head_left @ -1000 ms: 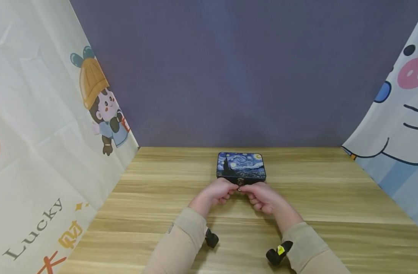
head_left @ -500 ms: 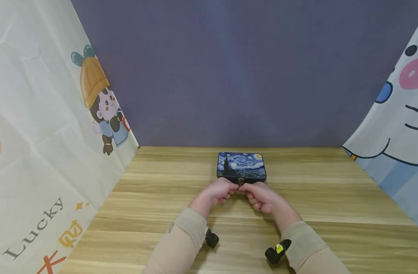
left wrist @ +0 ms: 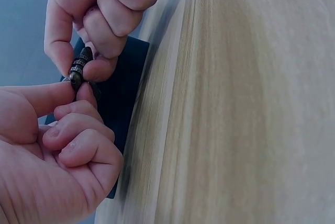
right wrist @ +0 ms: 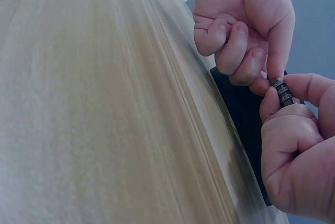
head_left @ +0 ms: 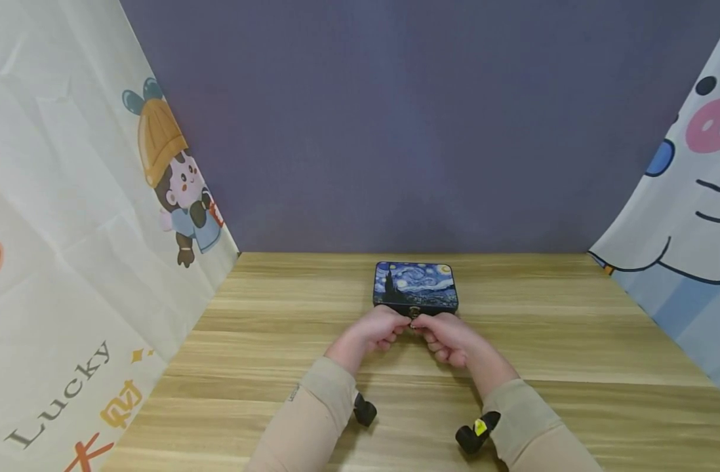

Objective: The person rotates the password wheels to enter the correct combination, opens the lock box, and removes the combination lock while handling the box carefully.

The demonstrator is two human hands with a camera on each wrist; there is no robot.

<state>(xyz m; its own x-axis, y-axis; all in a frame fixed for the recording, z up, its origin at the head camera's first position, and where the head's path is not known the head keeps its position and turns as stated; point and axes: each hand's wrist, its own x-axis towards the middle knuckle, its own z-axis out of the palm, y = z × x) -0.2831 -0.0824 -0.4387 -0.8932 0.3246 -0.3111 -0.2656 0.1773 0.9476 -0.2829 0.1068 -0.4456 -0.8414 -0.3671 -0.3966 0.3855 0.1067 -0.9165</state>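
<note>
A small box [head_left: 419,285] with a swirling blue night-sky picture on its lid lies closed on the table. At the middle of its front is a brass clasp [head_left: 415,312]. A small dark combination padlock [left wrist: 79,66] with number rings sits at the box's front. My left hand [head_left: 379,328] pinches one end of this padlock between thumb and forefinger. From the other side, my right hand [head_left: 452,337] pinches its ringed body with thumb and forefinger, the remaining fingers curled. Whether the padlock's shackle passes through the clasp is hidden by the fingers.
The wooden table [head_left: 277,354] runs back to a dark blue-grey wall panel [head_left: 419,131]. Cartoon-printed sheets hang at the left [head_left: 71,196] and right [head_left: 679,249]. A small black device is strapped at each wrist.
Both hands stay on the padlock at the box's front, with only a very slight shift of the right wrist. The box has not moved.
</note>
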